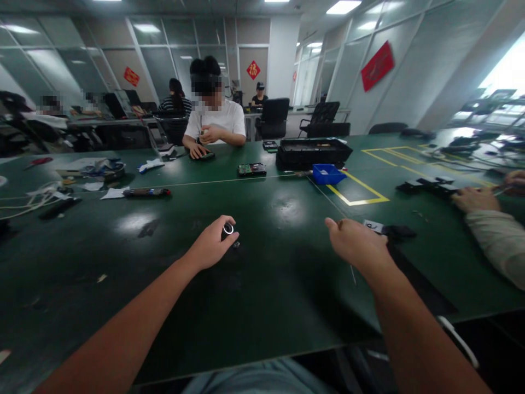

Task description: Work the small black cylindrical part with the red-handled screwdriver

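Observation:
My left hand (213, 241) is closed around a small black cylinder with a bright ring on its end (228, 230), held just over the green table. Close by its thumb sits a tiny shiny metal piece (236, 244). To the right, my right hand (359, 241) is curled into a fist above the table, thumb side forward. From beneath that fist a thin metal rod (353, 274) points down; its upper end is hidden by the hand. Beside the fist lie a white numbered tag (374, 225) and a dark cloth-like item (400, 232).
Farther back stand a blue tray (327, 174), a black bin (314, 153) and a circuit-board device (251, 169). A pen-like tool (147, 192) and tangled cables (36, 200) lie left. A person (215, 117) sits opposite; another person's hand (476, 200) works at right.

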The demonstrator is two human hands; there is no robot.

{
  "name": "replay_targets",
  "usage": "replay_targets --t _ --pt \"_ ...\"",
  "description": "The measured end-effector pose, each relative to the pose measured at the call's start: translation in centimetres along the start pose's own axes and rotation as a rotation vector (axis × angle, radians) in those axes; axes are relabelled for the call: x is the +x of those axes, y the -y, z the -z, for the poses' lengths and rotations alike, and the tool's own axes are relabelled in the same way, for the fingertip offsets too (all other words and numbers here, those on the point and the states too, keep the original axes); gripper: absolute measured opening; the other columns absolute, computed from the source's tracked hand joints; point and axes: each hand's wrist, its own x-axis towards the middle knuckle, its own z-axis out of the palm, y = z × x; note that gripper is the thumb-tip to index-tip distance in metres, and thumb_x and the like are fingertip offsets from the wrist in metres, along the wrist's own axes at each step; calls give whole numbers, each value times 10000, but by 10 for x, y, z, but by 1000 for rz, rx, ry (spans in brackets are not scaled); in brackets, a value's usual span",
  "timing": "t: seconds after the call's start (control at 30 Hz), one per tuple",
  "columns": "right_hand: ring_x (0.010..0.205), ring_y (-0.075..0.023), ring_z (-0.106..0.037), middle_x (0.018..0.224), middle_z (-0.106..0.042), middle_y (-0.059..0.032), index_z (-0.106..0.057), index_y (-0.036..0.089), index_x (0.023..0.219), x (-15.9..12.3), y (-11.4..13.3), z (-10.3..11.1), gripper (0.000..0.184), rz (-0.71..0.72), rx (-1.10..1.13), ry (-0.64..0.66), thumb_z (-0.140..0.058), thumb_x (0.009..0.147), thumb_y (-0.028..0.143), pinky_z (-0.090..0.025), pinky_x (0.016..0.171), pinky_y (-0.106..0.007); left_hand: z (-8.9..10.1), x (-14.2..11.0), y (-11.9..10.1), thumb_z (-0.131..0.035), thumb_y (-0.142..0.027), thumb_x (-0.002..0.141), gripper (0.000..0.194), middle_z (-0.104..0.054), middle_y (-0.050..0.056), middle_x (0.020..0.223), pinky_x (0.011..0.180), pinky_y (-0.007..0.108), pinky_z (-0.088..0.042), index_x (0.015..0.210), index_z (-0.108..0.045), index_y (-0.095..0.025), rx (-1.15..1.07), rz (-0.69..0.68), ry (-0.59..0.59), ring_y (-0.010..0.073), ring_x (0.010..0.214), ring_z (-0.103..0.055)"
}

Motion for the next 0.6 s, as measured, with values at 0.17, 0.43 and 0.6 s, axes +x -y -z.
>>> replay_targets --t 0.17,0.43,0.6 --pt "756 -424 -692 672 -684 -239 -658 200 554 5 -39 0 529 -65 -79 199 -512 871 598 -468 758 -625 0 -1 -7 -552 -477 929 290 -679 55 963 740 348 -465 1026 -635 -216 73 -28 94 236 859 -625" --pt "921 -381 -691 913 -728 -203 -703 173 825 -14 36 47 552 -54 -181 297 -311 979 529 -462 798 -501 3 0 1 -480 -360 969 294 -675 47 1157 947 367 -460 1130 -689 -231 123 -118 109 222 1060 -619" --pt "722 -251 -652 760 -706 -113 -626 210 681 -30 100 51 590 35 59 467 -264 1007 545 -381 606 -338 1 -4 -1 -496 -462 958 364 -666 40 1131 824 346 -480 1233 -676 -306 285 -143 259 225 979 -631"
